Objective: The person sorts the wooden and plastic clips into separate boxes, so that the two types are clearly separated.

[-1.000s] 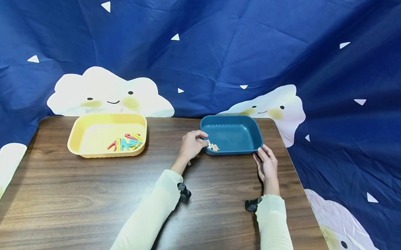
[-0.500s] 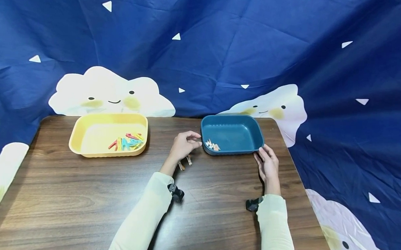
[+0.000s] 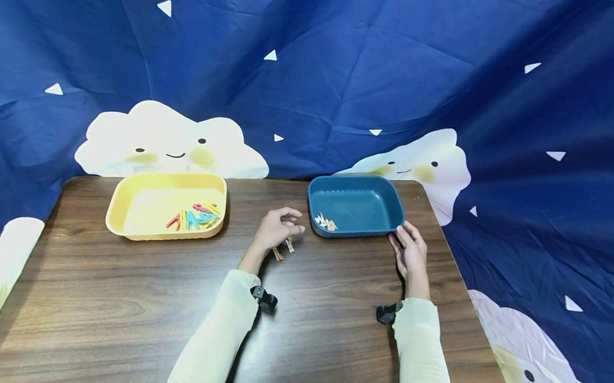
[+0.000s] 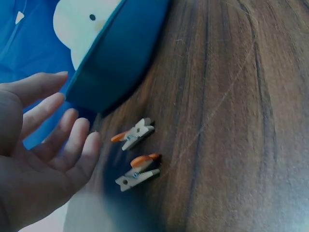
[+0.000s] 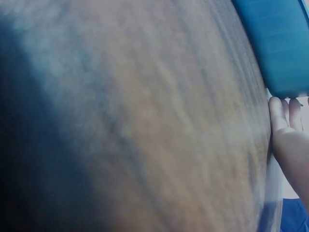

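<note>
My left hand [image 3: 276,229] hovers left of the blue bin [image 3: 360,208], its fingers loosely bent and nothing between them. Under it, two wooden clothespins with orange marks lie on the table, one clothespin [image 4: 135,134] nearer the bin and the other clothespin [image 4: 136,174] just beside it; in the head view the hand partly covers them. Several pale wooden clothespins [image 3: 325,222] are gathered in the bin's front left corner. At the front right corner, my right hand [image 3: 411,254] touches the bin with its fingers extended; these fingers [image 5: 277,113] meet the bin's wall in the right wrist view.
A yellow bin [image 3: 141,210] stands at the back left of the wooden table [image 3: 127,303]. Colourful plastic clothespins [image 3: 192,218] lie in its front right part. Behind the table hangs a blue curtain [image 3: 312,72] with white clouds and triangles.
My left hand has drawn back leftward from the blue bin's corner, its thumb and fingers spreading apart. The table clothespins have come more into sight. My right hand has stayed at the bin.
</note>
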